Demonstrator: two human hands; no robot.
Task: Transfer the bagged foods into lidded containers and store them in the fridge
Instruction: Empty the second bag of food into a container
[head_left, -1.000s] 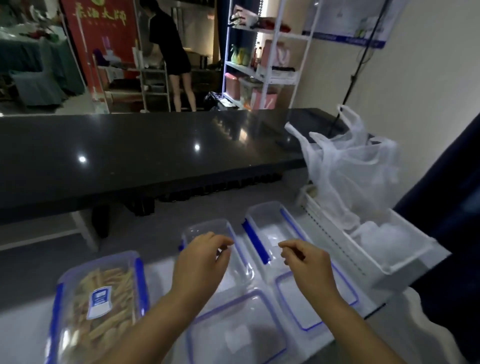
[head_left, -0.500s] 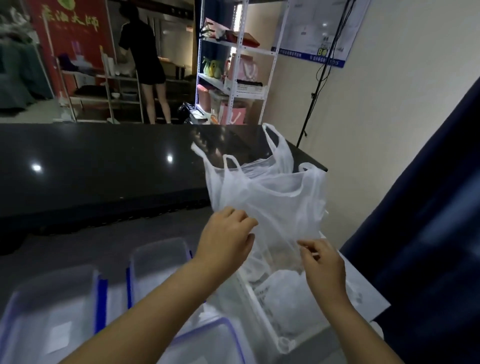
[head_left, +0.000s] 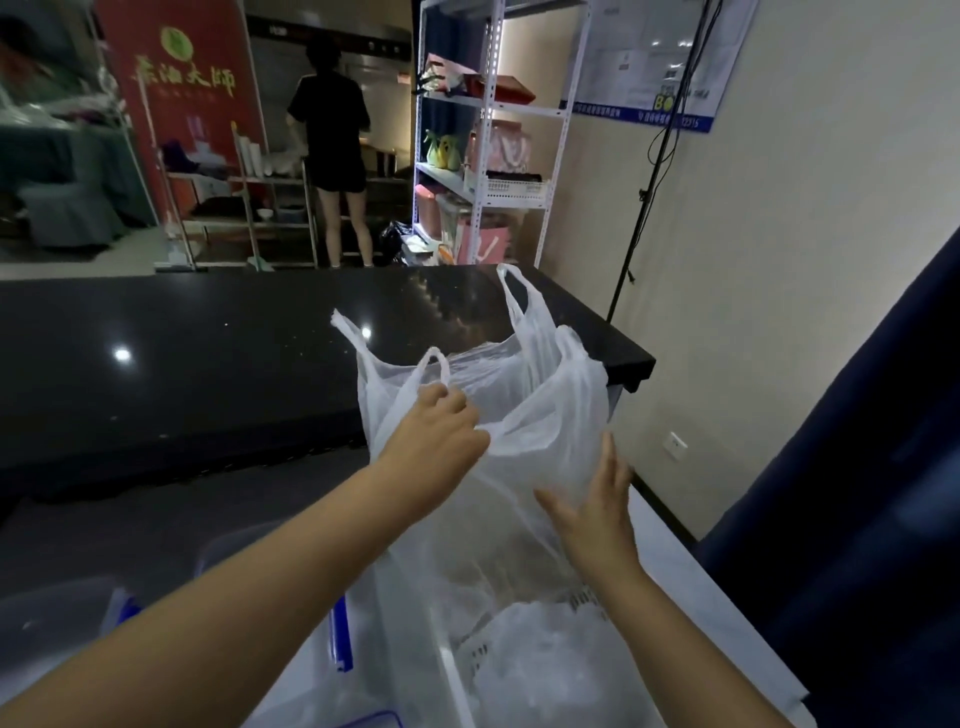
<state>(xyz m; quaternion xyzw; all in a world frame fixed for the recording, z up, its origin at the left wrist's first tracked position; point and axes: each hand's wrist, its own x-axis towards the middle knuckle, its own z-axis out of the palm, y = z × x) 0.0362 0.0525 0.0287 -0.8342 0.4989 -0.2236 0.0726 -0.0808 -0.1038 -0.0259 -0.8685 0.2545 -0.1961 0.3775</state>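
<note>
A translucent white plastic bag stands lifted above a white slotted basket at the lower right. My left hand grips the bag's near rim by a handle loop. My right hand, fingers spread and straight, presses against the bag's right side. More crumpled clear bags lie in the basket. Clear containers with blue-trimmed lids sit at the lower left, partly hidden by my left arm.
A long black counter runs across just behind the bag. A dark blue curtain hangs at the right. Farther back, a person stands facing away beside a white metal shelf unit.
My view swung right from the containers to the basket. My left hand took hold of the bag's rim and raised it. My right hand opened flat against the bag.
</note>
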